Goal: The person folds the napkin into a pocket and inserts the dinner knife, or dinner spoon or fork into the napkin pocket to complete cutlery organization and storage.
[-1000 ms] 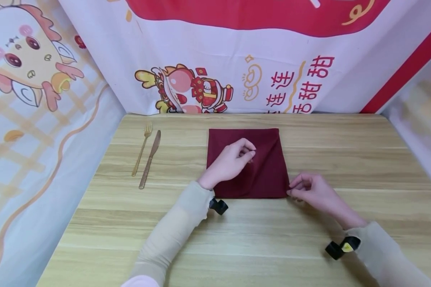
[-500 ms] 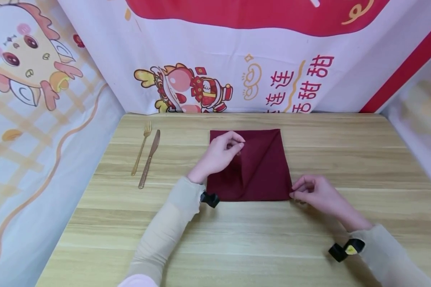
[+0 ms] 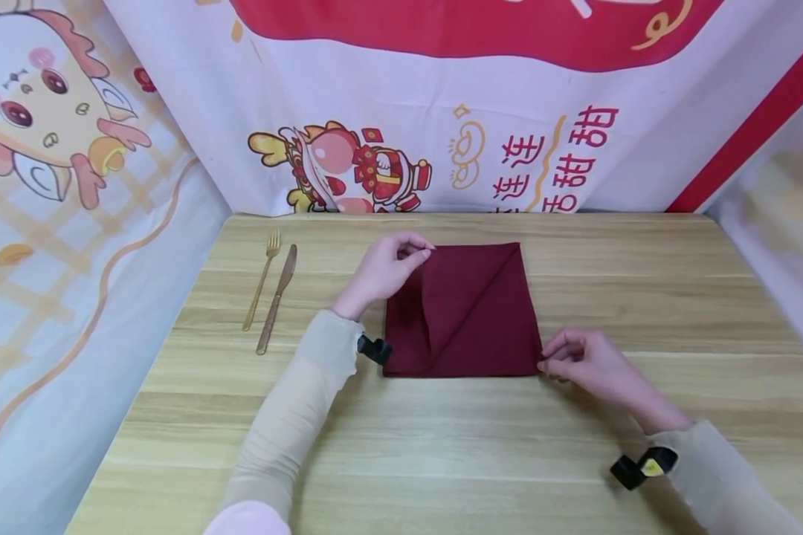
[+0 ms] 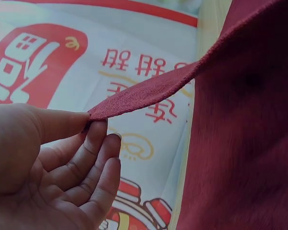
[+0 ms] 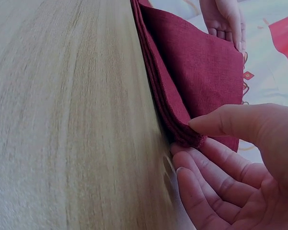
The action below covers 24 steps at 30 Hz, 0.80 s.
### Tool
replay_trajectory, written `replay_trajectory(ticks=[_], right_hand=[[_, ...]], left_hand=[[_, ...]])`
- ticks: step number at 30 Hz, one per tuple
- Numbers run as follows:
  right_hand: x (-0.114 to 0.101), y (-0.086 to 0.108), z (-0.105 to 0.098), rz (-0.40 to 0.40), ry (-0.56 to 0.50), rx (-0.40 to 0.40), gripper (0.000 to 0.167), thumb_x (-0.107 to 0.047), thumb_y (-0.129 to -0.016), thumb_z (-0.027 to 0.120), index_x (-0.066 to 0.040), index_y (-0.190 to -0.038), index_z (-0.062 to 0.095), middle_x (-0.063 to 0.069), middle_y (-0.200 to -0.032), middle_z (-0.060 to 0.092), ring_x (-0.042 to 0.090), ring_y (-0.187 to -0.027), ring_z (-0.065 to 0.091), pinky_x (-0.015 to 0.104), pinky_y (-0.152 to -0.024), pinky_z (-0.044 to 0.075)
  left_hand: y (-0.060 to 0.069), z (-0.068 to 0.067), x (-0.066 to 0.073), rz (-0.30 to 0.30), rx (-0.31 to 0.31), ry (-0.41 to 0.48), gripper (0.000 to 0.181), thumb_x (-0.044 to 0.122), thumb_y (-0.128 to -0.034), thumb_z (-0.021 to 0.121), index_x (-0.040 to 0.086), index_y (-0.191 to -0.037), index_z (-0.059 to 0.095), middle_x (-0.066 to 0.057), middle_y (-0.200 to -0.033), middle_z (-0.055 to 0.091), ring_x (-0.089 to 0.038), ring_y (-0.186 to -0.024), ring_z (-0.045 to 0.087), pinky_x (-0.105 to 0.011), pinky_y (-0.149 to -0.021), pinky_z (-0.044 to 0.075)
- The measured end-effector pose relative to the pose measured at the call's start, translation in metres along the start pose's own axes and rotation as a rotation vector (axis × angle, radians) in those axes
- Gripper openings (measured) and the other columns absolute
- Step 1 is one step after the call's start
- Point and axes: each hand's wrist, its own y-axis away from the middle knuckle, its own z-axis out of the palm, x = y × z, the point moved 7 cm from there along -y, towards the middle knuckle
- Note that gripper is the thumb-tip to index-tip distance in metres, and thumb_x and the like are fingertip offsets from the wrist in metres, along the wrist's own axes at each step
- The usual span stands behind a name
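Observation:
A dark red cloth napkin, folded into a square of several layers, lies on the wooden table. My left hand pinches the corner of its top layer between thumb and forefinger and holds it raised toward the far left. In the left wrist view that lifted flap stretches from the fingertips, a little twisted. At the near right corner my right hand pinches the stacked layers, thumb on top and fingers beneath, as the right wrist view shows at the layered corner. A diagonal fold runs across the napkin.
To the left of the napkin lie a gold fork and a copper-coloured table knife, side by side. Printed cloth hangs behind the wooden table and along its sides.
My left hand has moved left and away from me, drawing the top corner across, so the diagonal fold shows more. The right hand stays at the near right corner, shifting only slightly.

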Motion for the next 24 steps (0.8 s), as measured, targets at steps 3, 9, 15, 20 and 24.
replay_trajectory(ticks=[3,9,15,20,24], right_hand=[[0.000,0.001,0.000,-0.003,0.002,-0.001,0.014,-0.007,-0.091,0.075,0.002,-0.099,0.068,0.009,-0.089,0.072,0.023,-0.079,0.068,0.031,-0.066,0.058],[0.001,0.001,-0.001,-0.002,0.003,0.005,0.014,-0.008,-0.091,0.076,0.002,-0.099,0.068,0.009,-0.089,0.072,0.022,-0.079,0.068,0.031,-0.066,0.057],[0.003,0.000,-0.001,0.020,0.003,0.002,0.016,-0.010,-0.091,0.076,0.001,-0.100,0.068,0.008,-0.090,0.072,0.022,-0.080,0.068,0.031,-0.066,0.057],[0.004,0.000,-0.001,0.023,0.006,0.002,0.017,-0.012,-0.092,0.076,0.000,-0.101,0.068,0.007,-0.090,0.072,0.023,-0.080,0.067,0.031,-0.066,0.057],[0.004,-0.001,0.000,0.021,0.002,0.000,0.017,-0.011,-0.091,0.077,0.000,-0.101,0.068,0.008,-0.090,0.072,0.023,-0.081,0.067,0.031,-0.067,0.057]], left_hand=[[-0.005,-0.005,-0.004,0.010,0.010,-0.013,0.019,0.017,-0.1030,0.063,0.005,-0.114,0.073,-0.002,-0.101,0.069,-0.019,-0.088,0.060,-0.032,-0.075,0.048],[-0.017,-0.013,-0.007,0.044,0.024,-0.038,0.017,0.014,-0.1017,0.065,0.004,-0.112,0.074,-0.006,-0.103,0.070,-0.020,-0.089,0.062,-0.033,-0.081,0.049],[-0.028,-0.020,-0.013,0.020,0.027,-0.053,0.019,0.017,-0.1027,0.064,0.006,-0.114,0.075,-0.006,-0.106,0.070,-0.020,-0.092,0.061,-0.033,-0.082,0.048],[-0.036,-0.024,-0.023,-0.009,0.041,-0.074,0.022,0.019,-0.1034,0.063,0.007,-0.117,0.075,-0.004,-0.108,0.070,-0.019,-0.090,0.060,-0.032,-0.078,0.046],[-0.041,-0.027,-0.031,-0.024,0.060,-0.074,0.023,0.017,-0.1032,0.063,0.004,-0.118,0.075,-0.006,-0.107,0.071,-0.021,-0.089,0.060,-0.031,-0.076,0.046]])
